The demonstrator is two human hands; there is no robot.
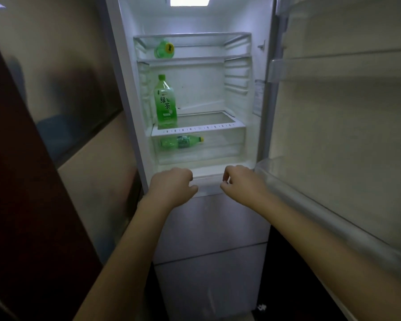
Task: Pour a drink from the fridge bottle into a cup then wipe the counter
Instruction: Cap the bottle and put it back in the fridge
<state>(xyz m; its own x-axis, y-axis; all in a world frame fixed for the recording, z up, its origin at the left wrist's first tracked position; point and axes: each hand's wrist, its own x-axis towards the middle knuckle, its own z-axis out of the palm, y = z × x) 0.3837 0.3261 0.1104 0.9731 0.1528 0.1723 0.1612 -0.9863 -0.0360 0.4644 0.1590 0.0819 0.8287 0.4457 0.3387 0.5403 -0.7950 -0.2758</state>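
Observation:
The fridge stands open in front of me, lit inside. A tall green tea bottle [165, 103] stands upright at the left of the middle glass shelf [208, 126]. A second green bottle [164, 49] lies on the top shelf, cap toward me. A third green bottle [181, 142] lies on its side in the clear drawer below. My left hand [173, 185] and my right hand [240, 183] hover side by side at the lower front edge of the compartment, fingers loosely curled, holding nothing. No cup or cloth is in view.
The fridge door [343, 126] is swung open on the right, its clear door bins [310, 195] jutting toward my right forearm. A dark red panel [21, 205] and a beige wall [63, 66] close in on the left. Closed lower fridge drawers [213, 239] sit below my hands.

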